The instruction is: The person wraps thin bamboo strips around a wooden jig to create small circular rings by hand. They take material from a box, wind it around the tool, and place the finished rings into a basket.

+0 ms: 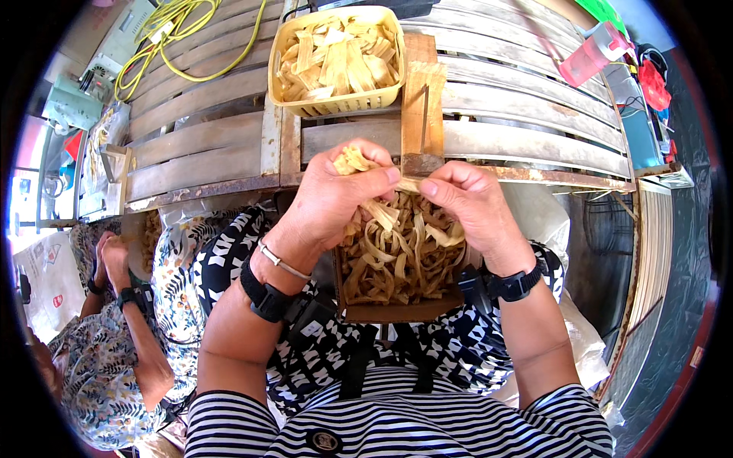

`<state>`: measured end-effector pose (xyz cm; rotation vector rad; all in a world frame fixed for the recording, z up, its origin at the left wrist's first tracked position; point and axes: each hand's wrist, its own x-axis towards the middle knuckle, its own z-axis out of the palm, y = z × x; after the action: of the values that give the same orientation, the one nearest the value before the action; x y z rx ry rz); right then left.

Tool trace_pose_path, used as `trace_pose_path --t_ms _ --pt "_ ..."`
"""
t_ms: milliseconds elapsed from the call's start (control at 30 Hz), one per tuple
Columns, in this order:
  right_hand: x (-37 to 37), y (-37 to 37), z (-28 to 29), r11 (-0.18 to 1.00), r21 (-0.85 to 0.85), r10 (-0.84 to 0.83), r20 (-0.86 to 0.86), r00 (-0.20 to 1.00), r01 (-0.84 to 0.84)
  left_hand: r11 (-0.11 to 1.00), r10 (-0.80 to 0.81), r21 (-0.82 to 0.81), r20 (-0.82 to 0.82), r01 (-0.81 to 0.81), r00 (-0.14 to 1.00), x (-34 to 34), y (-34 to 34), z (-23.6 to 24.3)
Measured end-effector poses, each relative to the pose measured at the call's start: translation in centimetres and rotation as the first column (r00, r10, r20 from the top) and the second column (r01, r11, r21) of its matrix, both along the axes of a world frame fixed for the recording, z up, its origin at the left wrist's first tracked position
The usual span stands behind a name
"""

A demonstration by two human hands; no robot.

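Note:
My left hand (324,195) is closed around a bunch of pale yellow dried strips (353,160), with ends poking out above and below the fingers. Between thumb and fingertips, my right hand (477,206) pinches the end of a strip (408,185) that reaches across from the left hand. Both hands are just above a cardboard box (405,314) at my lap, filled with narrow, curled, darker yellow strips (401,256). The exact kind of dried material cannot be made out.
A yellow plastic basket (347,105) of wider pale pieces stands on the slatted table (527,141), beside an upright-looking wooden board (424,107). Yellow cable (164,38) lies far left; a pink bottle (592,57) stands far right. At left sits another person, whose hands (113,259) show.

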<state>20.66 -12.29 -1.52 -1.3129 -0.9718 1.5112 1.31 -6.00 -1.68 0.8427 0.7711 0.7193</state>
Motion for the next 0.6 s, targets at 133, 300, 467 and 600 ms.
trace_pose_path --t_ms 133,300,467,600 --pt "1.7 1.3 -1.0 0.965 0.190 -0.214 0.177 0.961 0.180 0.982 0.033 0.191 -0.169 0.000 0.985 1.7 1.3 -0.2" --pt "1.6 4.3 -2.1 0.951 0.272 -0.308 0.827 0.470 0.144 0.940 0.140 0.340 -0.395 0.004 0.908 3.9 3.4 -3.8" --pt "2.8 4.8 -3.6 0.932 0.325 -0.363 0.810 0.460 0.164 0.927 0.245 0.374 -0.565 -0.021 0.788 3.3 3.8 -3.8" --pt "0.6 2.6 -2.3 0.885 0.462 -0.362 0.594 0.718 0.064 0.909 0.182 0.414 -0.297 -0.045 0.937 2.3 1.9 -3.2"
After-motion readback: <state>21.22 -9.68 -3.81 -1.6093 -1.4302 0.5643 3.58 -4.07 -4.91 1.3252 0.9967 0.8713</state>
